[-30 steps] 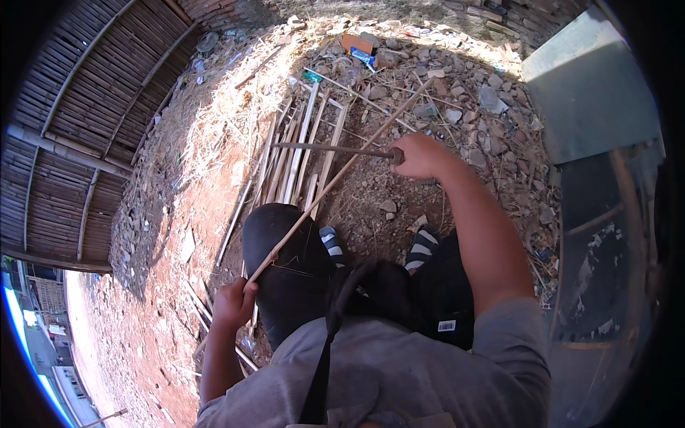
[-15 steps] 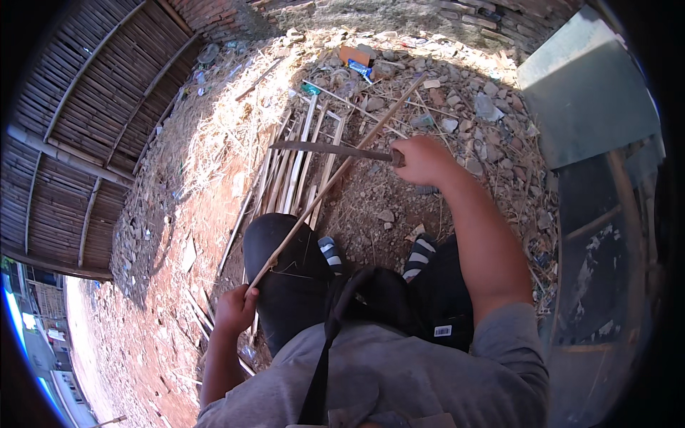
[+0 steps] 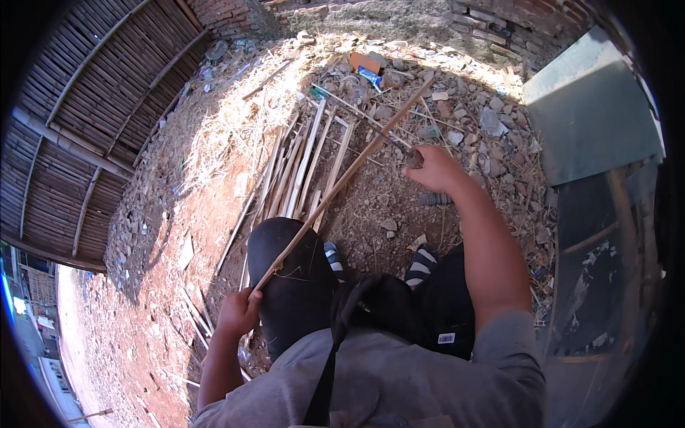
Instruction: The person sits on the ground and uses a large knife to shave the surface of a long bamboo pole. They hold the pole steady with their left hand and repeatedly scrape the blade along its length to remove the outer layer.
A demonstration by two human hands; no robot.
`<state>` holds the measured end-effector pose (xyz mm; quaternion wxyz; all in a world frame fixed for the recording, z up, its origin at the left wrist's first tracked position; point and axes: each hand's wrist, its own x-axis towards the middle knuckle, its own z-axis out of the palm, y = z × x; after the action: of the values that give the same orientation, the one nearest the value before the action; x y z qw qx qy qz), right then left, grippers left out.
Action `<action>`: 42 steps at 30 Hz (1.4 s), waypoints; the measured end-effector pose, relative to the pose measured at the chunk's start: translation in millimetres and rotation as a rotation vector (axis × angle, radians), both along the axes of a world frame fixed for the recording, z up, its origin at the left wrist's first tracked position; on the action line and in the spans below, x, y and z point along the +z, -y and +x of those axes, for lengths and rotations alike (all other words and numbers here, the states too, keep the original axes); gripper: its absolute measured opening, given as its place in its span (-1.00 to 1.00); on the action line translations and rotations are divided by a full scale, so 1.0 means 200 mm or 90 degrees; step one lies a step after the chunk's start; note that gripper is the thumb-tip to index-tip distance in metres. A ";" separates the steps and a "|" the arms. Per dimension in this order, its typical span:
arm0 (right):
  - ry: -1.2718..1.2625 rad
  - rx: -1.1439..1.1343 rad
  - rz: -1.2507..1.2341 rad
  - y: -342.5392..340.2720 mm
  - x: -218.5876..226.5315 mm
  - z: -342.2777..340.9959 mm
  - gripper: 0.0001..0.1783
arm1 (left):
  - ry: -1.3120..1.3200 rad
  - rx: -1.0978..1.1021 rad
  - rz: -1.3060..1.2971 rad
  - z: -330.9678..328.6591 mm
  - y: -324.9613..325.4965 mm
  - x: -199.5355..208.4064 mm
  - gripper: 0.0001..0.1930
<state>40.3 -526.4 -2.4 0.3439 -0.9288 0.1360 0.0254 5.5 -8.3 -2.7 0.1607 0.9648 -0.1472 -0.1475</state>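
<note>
L hand point(image 3: 239, 312) is gripping the near end of a long stick point(image 3: 314, 217), which is slanting over the L knee point(image 3: 271, 239); R hand point(image 3: 432, 170) is clasping a dark blade point(image 3: 398, 142) by its handle; blade, pointing L a sec ago, is now angling fwd; it's crossing the stick farther out, so work's apparently shifting twd the far end.
</note>
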 end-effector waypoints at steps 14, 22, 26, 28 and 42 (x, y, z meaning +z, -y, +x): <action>-0.023 -0.042 -0.025 0.06 0.00 0.01 -0.61 | 0.050 0.005 0.058 -0.04 0.03 0.02 -0.59; -0.061 0.212 -0.147 -0.19 0.13 -0.04 -0.73 | 0.031 -0.024 0.006 -0.02 0.03 0.02 -0.54; -0.098 0.265 -0.106 -0.17 0.12 0.00 -0.63 | 0.046 -0.042 0.021 -0.01 -0.02 -0.01 -0.55; -0.093 0.181 -0.043 -0.03 0.05 0.04 -0.54 | 0.046 -0.033 -0.002 -0.01 -0.03 -0.03 -0.56; -0.035 0.291 -0.080 -0.22 -0.03 0.01 -0.63 | 0.023 -0.038 0.011 -0.02 0.03 0.05 -0.50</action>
<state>43.0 -483.0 -7.8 0.2667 -0.9540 -0.0674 0.1191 2.0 -14.0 7.7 0.1455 0.9638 -0.1777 -0.1358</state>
